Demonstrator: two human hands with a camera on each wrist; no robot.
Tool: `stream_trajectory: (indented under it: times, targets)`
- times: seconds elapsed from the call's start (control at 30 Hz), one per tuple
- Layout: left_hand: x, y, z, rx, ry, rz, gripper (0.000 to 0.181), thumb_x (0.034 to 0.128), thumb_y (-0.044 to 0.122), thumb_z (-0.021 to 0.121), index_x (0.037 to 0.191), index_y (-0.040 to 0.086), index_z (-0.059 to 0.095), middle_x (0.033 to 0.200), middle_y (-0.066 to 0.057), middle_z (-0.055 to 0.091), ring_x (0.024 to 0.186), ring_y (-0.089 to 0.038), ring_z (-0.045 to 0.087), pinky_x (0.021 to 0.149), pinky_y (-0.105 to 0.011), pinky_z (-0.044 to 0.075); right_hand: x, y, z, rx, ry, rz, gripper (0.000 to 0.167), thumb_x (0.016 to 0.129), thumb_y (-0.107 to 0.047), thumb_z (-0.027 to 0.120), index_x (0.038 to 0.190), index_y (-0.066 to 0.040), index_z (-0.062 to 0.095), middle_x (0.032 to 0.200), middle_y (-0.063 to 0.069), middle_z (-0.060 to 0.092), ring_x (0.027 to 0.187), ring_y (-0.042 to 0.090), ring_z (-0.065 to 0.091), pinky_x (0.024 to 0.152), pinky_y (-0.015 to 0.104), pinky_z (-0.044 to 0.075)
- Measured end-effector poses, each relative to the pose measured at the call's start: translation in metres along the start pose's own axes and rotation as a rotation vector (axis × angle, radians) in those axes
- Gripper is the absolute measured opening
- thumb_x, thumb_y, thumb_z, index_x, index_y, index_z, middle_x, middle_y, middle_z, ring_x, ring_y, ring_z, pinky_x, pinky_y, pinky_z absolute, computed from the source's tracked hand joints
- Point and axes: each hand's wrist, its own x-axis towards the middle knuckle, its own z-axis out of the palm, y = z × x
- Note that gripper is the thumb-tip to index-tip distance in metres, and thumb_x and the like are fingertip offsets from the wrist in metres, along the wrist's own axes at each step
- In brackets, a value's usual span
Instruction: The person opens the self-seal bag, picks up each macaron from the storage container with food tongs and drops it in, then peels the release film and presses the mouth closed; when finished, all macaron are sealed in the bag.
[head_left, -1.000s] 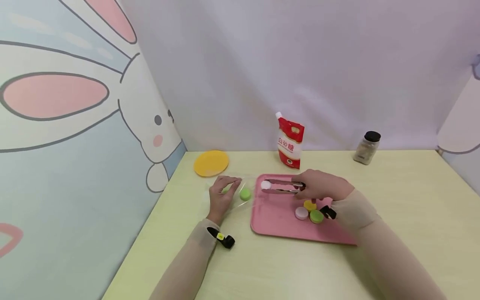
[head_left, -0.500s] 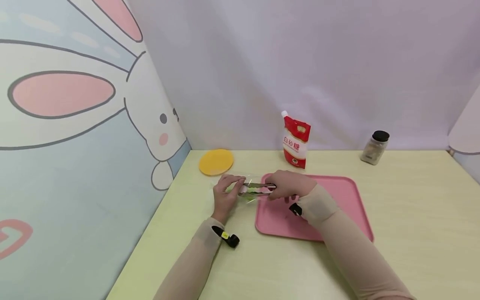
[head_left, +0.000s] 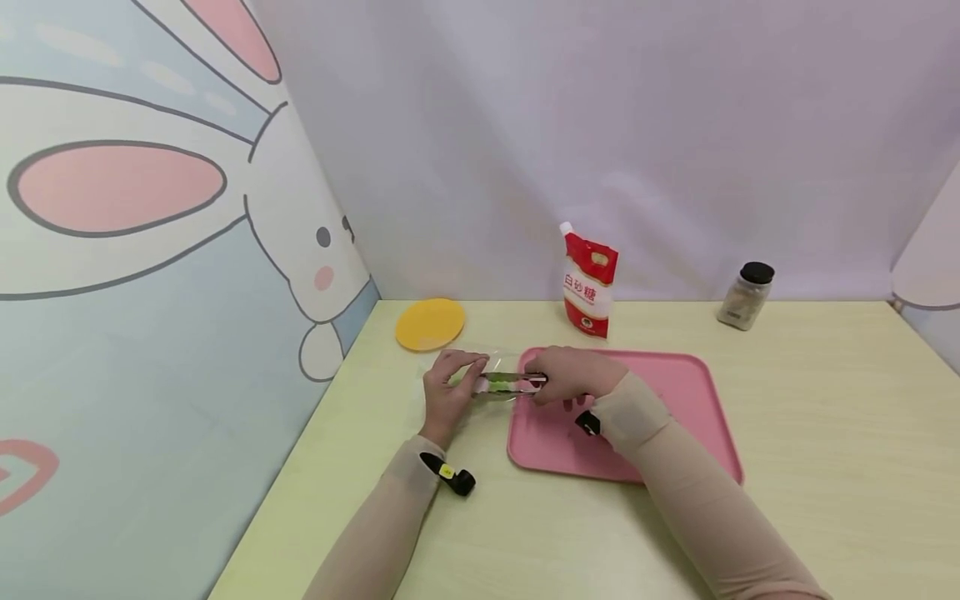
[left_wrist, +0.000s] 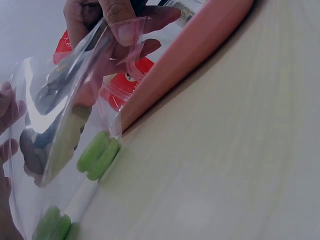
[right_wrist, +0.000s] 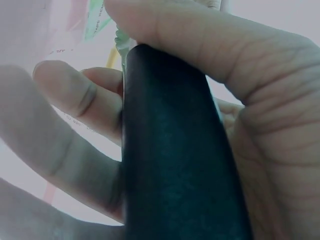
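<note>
My left hand (head_left: pixel 448 395) pinches the edge of a clear plastic bag (left_wrist: pixel 30 82) between thumb and fingers. My right hand (head_left: pixel 573 375) grips metal tongs (head_left: pixel 517 380) by their black handle (right_wrist: pixel 175 150). The tips of the tongs reach left into the bag, close to the left hand. At the tips sits a pale macaron (head_left: pixel 481 385); whether they still squeeze it I cannot tell. Two green macarons (left_wrist: pixel 98 156) rest low in the bag in the left wrist view. In the head view, green shows between the tongs' arms.
A pink tray (head_left: pixel 697 417) lies under the right forearm, which hides part of it. Behind stand a red-and-white sugar pouch (head_left: pixel 589 287) and a black-lidded jar (head_left: pixel 746 296). A yellow disc (head_left: pixel 430 324) lies at the back left, near a rabbit-patterned wall (head_left: pixel 150 358).
My right hand has moved left from above the tray, carrying the pale macaron in the tongs into the bag. The left hand keeps its pinch on the bag.
</note>
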Motion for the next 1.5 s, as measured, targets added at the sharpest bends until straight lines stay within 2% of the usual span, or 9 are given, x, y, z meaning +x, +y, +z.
stream_trajectory:
  times: [0.3, 0.53, 0.77, 1.23, 1.5]
  targets:
    - [0.001, 0.0041, -0.0018, 0.004, -0.013, -0.016, 0.013, 0.0883, 0.003, 0.077, 0.099, 0.01, 0.079, 0.094, -0.001, 0.076, 0.09, -0.02, 0.064, 0.082, -0.027, 0.05, -0.0016, -0.0045, 0.0022, 0.011, -0.009, -0.012, 0.011, 0.091, -0.021, 0.073, 0.095, -0.018, 0.063, 0.08, 0.003, 0.061, 0.058, 0.023, 0.068, 0.052, 0.043, 0.057]
    - [0.0019, 0.0047, -0.0019, 0.007, -0.015, -0.026, 0.013, 0.0883, 0.003, 0.077, 0.099, 0.01, 0.079, 0.094, -0.002, 0.077, 0.09, -0.02, 0.064, 0.082, -0.027, 0.05, -0.0007, -0.0043, 0.0031, 0.012, -0.003, -0.024, 0.011, 0.09, -0.02, 0.073, 0.092, -0.016, 0.063, 0.076, 0.003, 0.06, 0.057, 0.024, 0.068, 0.049, 0.04, 0.055]
    - [0.0023, 0.0049, -0.0016, 0.026, -0.014, -0.033, 0.01, 0.0894, 0.007, 0.077, 0.098, 0.011, 0.079, 0.093, 0.0, 0.077, 0.089, -0.019, 0.064, 0.083, -0.028, 0.05, 0.0021, -0.0022, 0.0042, -0.014, -0.001, -0.025, 0.012, 0.091, -0.025, 0.074, 0.092, -0.02, 0.062, 0.077, 0.001, 0.06, 0.055, 0.021, 0.067, 0.045, 0.034, 0.052]
    - [-0.0022, 0.005, -0.0022, 0.025, -0.014, -0.039, 0.011, 0.0882, 0.006, 0.078, 0.098, 0.011, 0.08, 0.092, 0.0, 0.077, 0.088, -0.02, 0.063, 0.082, -0.027, 0.049, 0.0015, -0.0013, 0.0088, 0.02, -0.015, -0.04, 0.011, 0.091, -0.023, 0.073, 0.093, -0.02, 0.063, 0.08, 0.002, 0.061, 0.054, 0.022, 0.067, 0.047, 0.039, 0.054]
    - [0.0003, 0.0044, -0.0015, 0.023, -0.015, -0.035, 0.012, 0.0892, 0.004, 0.076, 0.099, 0.012, 0.08, 0.092, 0.0, 0.077, 0.089, -0.02, 0.063, 0.082, -0.028, 0.049, -0.0053, -0.0038, 0.0, 0.042, -0.015, -0.02, 0.017, 0.089, -0.025, 0.075, 0.098, -0.018, 0.063, 0.088, 0.004, 0.063, 0.058, 0.024, 0.068, 0.05, 0.039, 0.055]
